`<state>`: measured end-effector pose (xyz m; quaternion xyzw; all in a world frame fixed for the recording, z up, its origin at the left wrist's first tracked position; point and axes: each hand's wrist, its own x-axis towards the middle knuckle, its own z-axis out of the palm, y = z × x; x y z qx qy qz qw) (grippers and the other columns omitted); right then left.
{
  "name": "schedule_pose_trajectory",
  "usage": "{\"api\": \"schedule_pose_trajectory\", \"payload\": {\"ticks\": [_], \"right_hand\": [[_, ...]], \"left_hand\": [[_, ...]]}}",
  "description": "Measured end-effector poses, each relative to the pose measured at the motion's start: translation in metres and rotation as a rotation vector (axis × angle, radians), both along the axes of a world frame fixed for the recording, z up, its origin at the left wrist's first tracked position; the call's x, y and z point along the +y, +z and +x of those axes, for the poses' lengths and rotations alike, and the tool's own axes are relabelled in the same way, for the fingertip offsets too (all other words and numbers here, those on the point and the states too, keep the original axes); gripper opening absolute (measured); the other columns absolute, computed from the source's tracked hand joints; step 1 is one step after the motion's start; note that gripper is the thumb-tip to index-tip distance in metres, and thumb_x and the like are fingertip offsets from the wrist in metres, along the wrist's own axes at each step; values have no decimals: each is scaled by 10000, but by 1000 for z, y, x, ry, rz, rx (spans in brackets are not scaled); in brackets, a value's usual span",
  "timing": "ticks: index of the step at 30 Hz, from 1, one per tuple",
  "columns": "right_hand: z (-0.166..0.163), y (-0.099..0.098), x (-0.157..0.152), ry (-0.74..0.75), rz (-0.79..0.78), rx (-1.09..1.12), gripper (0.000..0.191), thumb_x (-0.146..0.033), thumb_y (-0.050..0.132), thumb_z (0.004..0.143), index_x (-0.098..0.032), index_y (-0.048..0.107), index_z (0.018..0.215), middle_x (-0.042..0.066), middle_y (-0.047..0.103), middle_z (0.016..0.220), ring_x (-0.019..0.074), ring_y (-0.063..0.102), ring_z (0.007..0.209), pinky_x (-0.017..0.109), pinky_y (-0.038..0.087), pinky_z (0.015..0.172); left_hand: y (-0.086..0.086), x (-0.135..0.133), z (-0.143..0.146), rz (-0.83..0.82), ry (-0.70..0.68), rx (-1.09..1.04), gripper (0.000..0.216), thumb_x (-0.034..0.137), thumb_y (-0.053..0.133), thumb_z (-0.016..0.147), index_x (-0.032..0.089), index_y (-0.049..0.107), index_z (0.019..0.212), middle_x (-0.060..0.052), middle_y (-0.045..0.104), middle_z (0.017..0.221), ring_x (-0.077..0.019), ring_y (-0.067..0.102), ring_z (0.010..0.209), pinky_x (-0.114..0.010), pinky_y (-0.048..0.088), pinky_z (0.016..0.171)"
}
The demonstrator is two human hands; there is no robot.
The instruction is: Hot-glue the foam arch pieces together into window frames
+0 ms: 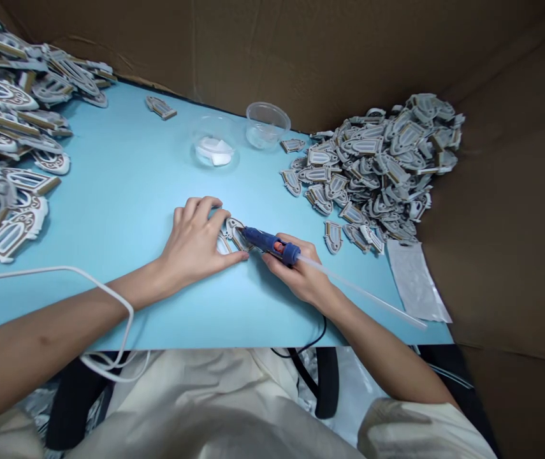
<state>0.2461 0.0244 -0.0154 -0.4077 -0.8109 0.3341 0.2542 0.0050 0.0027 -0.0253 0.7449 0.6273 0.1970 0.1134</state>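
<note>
My right hand [305,271] grips a blue hot glue gun [267,242], with a long clear glue stick [363,293] running out of its back end. The gun's nozzle points left and meets, or hovers just over, a small white-and-brown arched window-shaped piece [236,234] on the table. Curled around that piece from the left is my left hand [196,237], its thumb at the near side and its fingers at the far side. Part of another pale piece [223,243] shows under the left fingers; whether the two are joined I cannot tell.
Large window-shaped pieces form a pile [18,121] at the left; a pile of smaller ones [377,166] is at the right. Two clear plastic cups [268,121] stand at the back, by cardboard walls [272,51]. A white cable [126,306] crosses my left forearm. A plastic bag [415,280] lies right.
</note>
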Motion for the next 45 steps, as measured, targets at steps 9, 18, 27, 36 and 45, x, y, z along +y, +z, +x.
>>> {"api": "schedule_pose_trajectory", "payload": {"ticks": [9,18,27,36,45], "right_hand": [[-2,-1,-4,-43,-32,-72,386,-438,599,983,-226,413,720,-25,438,674,118,364,604,306,266,638],[-2,-3,-4,-46,-26,-89,397,-452,576,995,-222,415,715,-25,433,662,119,360,608,308,259,643],[-1,-4,-7,-41,-17,-55,410,-419,611,994,-217,413,697,-26,436,650,112,349,594,308,260,628],[-23,-18,11,-519,91,641,519,-729,665,953,-215,652,886,31,665,828,130,505,589,299,399,532],[-4,-4,-15,-44,-481,483,647,-865,670,897,-218,691,871,112,808,955,319,787,1032,470,621,1004]], "left_hand": [[-2,2,-2,3,-21,-33,668,580,939,775,157,738,1251,-205,642,1459,-473,520,1388,-627,479,1075],[-4,3,-3,5,-21,-43,660,584,944,771,170,733,1239,-206,636,1472,-472,518,1397,-622,477,1078],[-3,2,-2,-2,-13,-45,646,572,937,774,170,733,1237,-204,636,1473,-471,512,1403,-619,475,1077],[-4,0,0,-1,-11,-53,715,610,949,737,179,729,1264,-200,625,1492,-478,504,1398,-614,463,1091],[-1,-3,-3,-48,-110,-113,840,492,824,861,163,548,1583,-176,677,1514,-434,532,1406,-575,433,1089]]}}
